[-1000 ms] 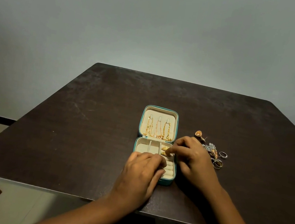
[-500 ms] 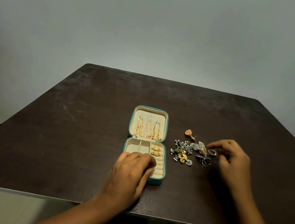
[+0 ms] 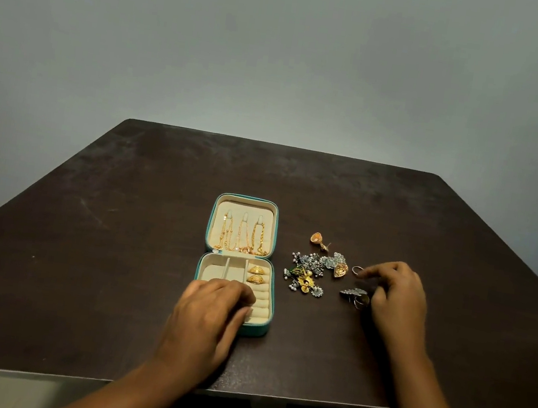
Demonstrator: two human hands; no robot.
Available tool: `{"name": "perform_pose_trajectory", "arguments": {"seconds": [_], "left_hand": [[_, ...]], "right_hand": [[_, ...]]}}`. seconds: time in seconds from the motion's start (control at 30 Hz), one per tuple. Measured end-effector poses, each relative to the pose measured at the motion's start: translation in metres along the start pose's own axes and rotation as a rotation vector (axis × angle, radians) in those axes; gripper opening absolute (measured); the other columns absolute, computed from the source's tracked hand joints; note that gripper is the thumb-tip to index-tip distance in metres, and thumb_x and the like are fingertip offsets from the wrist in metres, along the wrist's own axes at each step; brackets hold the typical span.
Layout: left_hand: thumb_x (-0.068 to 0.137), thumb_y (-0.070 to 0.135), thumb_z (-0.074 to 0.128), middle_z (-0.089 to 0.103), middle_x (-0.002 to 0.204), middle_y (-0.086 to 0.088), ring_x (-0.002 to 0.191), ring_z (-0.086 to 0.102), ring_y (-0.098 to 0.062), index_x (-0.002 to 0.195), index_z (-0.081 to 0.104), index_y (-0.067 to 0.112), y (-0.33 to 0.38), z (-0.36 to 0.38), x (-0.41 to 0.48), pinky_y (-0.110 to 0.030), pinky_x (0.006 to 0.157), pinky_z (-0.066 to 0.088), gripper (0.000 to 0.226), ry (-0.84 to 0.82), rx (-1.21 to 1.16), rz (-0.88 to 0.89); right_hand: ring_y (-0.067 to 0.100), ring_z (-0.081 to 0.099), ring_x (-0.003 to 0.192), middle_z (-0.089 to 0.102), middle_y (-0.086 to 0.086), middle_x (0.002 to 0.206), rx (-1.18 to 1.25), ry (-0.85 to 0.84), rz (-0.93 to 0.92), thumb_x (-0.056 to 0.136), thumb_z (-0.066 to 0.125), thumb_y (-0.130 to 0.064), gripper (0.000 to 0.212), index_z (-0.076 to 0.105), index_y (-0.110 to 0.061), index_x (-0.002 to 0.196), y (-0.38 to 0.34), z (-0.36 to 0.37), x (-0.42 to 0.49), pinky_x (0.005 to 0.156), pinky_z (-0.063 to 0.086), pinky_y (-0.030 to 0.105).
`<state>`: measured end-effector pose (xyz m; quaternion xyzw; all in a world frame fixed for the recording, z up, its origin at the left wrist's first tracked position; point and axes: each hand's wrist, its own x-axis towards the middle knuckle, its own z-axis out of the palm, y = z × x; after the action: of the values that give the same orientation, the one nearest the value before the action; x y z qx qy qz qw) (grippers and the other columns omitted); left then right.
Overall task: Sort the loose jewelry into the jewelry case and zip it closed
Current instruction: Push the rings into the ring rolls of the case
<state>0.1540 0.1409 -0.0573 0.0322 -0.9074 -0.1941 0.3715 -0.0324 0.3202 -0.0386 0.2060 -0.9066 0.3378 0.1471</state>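
One open jewelry case point(image 3: 274, 235): three gold chains point(image 3: 243, 234), two gold earrings point(image 3: 257, 274). Left hand point(image 3: 210, 313) flat on its near edge, gripping nothing; right hand point(image 3: 396, 297) fingertips touching one ring point(image 3: 356, 270).

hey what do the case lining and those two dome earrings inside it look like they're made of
Case lining: looks like cream velvet or suede-like fabric, matte with no shine, inside a teal shell. Dome earrings: appear gold-toned metal with a fine patterned surface that catches light; whether solid gold or plated cannot be told.
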Motion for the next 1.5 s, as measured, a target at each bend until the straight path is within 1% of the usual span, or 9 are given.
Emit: {"name": "perform_pose_trajectory", "arguments": {"seconds": [0.17,0.33,0.57,0.77,0.93,1.1,1.23,1.33,1.5], "left_hand": [[0.083,0.026,0.048,0.066,0.081,0.009,0.078,0.049,0.000,0.088,0.055,0.023,0.001,-0.001,0.001,-0.017,0.068,0.035,0.009,-0.004,0.001,-0.001],[0.084,0.027,0.048,0.066,0.081,0.009,0.077,0.048,0.000,0.086,0.058,0.021,0.000,-0.002,0.000,-0.017,0.068,0.035,0.012,-0.012,0.002,-0.009],[0.083,0.028,0.047,0.066,0.081,0.009,0.078,0.048,0.000,0.084,0.062,0.019,0.002,-0.002,0.001,-0.017,0.068,0.036,0.017,-0.009,0.007,-0.016],[0.083,0.028,0.047,0.066,0.083,0.009,0.079,0.049,0.000,0.086,0.061,0.020,0.002,-0.002,0.001,-0.017,0.069,0.036,0.016,-0.027,0.012,-0.020],[0.083,0.028,0.047,0.066,0.082,0.009,0.078,0.048,0.000,0.085,0.060,0.020,0.002,-0.003,0.001,-0.016,0.068,0.035,0.015,-0.010,0.013,-0.012],[0.083,0.027,0.048,0.065,0.080,0.009,0.077,0.047,0.000,0.085,0.058,0.021,0.002,-0.002,0.001,-0.017,0.067,0.035,0.012,0.005,0.014,-0.003],[0.083,0.028,0.048,0.065,0.079,0.010,0.075,0.048,0.000,0.084,0.058,0.021,0.003,-0.001,0.001,-0.018,0.067,0.035,0.011,0.017,0.010,0.001],[0.084,0.028,0.050,0.065,0.078,0.009,0.075,0.049,-0.002,0.083,0.059,0.019,0.005,-0.002,0.002,-0.019,0.067,0.035,0.013,0.032,-0.003,0.007],[0.086,0.033,0.048,0.064,0.079,0.009,0.075,0.050,-0.003,0.084,0.060,0.018,0.006,-0.003,0.002,-0.019,0.068,0.035,0.019,0.013,-0.008,-0.012]], "right_hand": [[0.019,0.050,0.095,0.054,-0.003,0.088,0.062,-0.022,-0.050,0.084,0.054,-0.001,0.021,0.068,-0.016,0.089,-0.001,0.003,0.001,0.070,0.032,0.026],[0.021,0.055,0.092,0.061,0.000,0.090,0.154,0.032,0.003,0.081,0.052,0.007,0.029,0.068,-0.017,0.085,0.005,-0.003,-0.001,0.073,0.040,0.028],[0.001,0.055,0.083,0.059,-0.011,0.086,0.286,-0.106,0.016,0.079,0.063,0.002,0.029,0.065,-0.026,0.073,0.008,-0.018,-0.029,0.066,0.039,0.006],[0.013,0.056,0.089,0.058,-0.009,0.089,0.144,-0.144,0.013,0.076,0.070,-0.007,0.029,0.061,-0.033,0.067,0.011,-0.014,-0.028,0.079,0.048,0.032],[0.002,0.060,0.080,0.067,-0.010,0.081,0.333,-0.037,0.032,0.078,0.068,-0.004,0.016,0.067,-0.019,0.073,0.008,-0.017,-0.029,0.064,0.041,0.006],[0.010,0.065,0.078,0.070,-0.006,0.077,0.525,-0.015,0.098,0.081,0.065,-0.010,0.014,0.069,-0.022,0.075,0.001,-0.021,-0.029,0.072,0.051,0.031],[0.006,0.063,0.065,0.069,0.001,0.073,0.659,-0.097,-0.014,0.081,0.062,0.001,0.019,0.069,-0.016,0.076,-0.030,-0.023,-0.038,0.061,0.048,0.015],[0.006,0.061,0.058,0.066,0.000,0.073,0.672,-0.243,-0.133,0.078,0.064,0.007,0.022,0.071,-0.013,0.076,-0.056,-0.015,-0.049,0.055,0.049,0.017],[0.004,0.062,0.077,0.065,-0.010,0.082,0.544,-0.366,-0.328,0.076,0.065,-0.009,0.022,0.072,-0.026,0.088,-0.077,0.000,-0.060,0.062,0.048,0.014]]}}
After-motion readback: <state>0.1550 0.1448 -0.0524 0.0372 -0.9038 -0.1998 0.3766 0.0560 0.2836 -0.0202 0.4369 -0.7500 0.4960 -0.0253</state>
